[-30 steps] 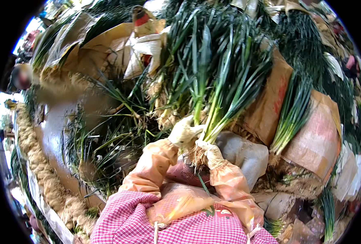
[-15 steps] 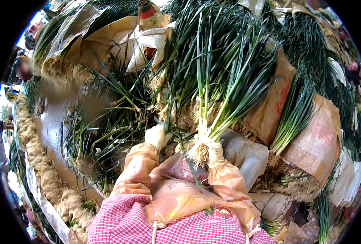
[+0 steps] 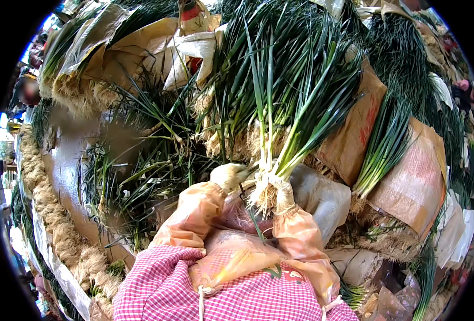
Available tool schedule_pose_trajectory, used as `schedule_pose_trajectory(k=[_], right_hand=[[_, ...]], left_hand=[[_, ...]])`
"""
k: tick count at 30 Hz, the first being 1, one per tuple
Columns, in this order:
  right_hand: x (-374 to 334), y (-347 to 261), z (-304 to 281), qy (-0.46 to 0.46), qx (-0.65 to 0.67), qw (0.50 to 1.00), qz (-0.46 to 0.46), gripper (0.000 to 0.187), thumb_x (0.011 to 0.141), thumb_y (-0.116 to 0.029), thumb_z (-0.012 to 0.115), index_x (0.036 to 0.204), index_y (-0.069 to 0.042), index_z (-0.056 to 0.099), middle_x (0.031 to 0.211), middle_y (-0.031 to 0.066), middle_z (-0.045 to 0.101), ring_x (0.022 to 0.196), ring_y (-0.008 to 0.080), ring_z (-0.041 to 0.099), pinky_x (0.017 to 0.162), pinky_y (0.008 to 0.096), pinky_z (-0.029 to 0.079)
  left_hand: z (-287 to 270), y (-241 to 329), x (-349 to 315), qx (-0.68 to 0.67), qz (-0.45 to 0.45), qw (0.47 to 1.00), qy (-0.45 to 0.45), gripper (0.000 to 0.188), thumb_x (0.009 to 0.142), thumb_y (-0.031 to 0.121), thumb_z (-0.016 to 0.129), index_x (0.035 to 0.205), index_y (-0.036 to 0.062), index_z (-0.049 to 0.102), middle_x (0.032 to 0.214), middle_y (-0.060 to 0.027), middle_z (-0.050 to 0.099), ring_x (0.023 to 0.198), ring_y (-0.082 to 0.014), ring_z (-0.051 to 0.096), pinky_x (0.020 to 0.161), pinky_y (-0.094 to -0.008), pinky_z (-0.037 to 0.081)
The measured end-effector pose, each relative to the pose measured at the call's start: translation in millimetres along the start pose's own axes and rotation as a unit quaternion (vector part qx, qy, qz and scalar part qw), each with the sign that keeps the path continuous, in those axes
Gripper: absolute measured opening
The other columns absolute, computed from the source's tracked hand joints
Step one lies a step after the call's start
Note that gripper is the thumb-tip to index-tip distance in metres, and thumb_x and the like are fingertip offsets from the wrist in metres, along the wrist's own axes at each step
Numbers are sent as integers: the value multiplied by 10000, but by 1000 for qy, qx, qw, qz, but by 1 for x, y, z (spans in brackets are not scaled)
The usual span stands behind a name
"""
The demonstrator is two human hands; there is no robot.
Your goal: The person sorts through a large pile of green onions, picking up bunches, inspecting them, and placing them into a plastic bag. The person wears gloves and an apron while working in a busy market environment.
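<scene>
My right hand (image 3: 283,197), in a pale glove, wraps round the white lower stems of a bunch of green onions (image 3: 271,151). Their green leaves fan away from me, and the shaggy roots (image 3: 262,197) hang toward me. Just left of the roots is my gloved left hand (image 3: 229,176), its fingers pointing right toward the stems. Those fingers are blurred, so whether they grip anything is unclear. A loose green leaf (image 3: 256,223) dangles below them, over the orange plastic on my lap.
Loose leaves and trimmings (image 3: 146,176) lie in a heap to the left, beside a long root-covered row (image 3: 60,214). More green onion bundles (image 3: 295,64) are piled beyond my hands. At right, a bundle (image 3: 378,155) rests against a pinkish sack (image 3: 410,176).
My left hand has come right and slightly nearer me, from the trimmings side to beside the roots. My right hand keeps its hold on the green onions, almost in place.
</scene>
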State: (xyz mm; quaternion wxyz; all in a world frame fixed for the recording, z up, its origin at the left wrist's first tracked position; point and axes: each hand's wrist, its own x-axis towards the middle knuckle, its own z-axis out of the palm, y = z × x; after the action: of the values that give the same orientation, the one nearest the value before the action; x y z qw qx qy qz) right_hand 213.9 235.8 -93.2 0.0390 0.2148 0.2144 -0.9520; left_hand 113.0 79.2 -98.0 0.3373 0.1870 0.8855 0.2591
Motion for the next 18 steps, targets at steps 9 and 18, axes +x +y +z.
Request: schedule_pose_trajectory(k=[9, 18], right_hand=[[0, 6, -4, 15, -8, 1000, -2, 287, 778, -102, 622, 1017, 33, 538, 830, 105, 599, 703, 212, 601, 666, 322, 524], [-5, -6, -11, 23, -16, 994, 107, 315, 787, -74, 632, 1061, 63, 561, 912, 124, 632, 790, 193, 621, 715, 296, 517]], left_hand=[[-22, 36, -23, -151, 177, 969, 85, 196, 891, 221, 568, 879, 45, 652, 681, -33, 601, 540, -132, 536, 520, -260, 439], [-61, 68, -11, -67, 51, 993, 86, 372, 851, 427, 577, 941, 73, 649, 820, -99, 651, 737, -197, 613, 639, -294, 459]])
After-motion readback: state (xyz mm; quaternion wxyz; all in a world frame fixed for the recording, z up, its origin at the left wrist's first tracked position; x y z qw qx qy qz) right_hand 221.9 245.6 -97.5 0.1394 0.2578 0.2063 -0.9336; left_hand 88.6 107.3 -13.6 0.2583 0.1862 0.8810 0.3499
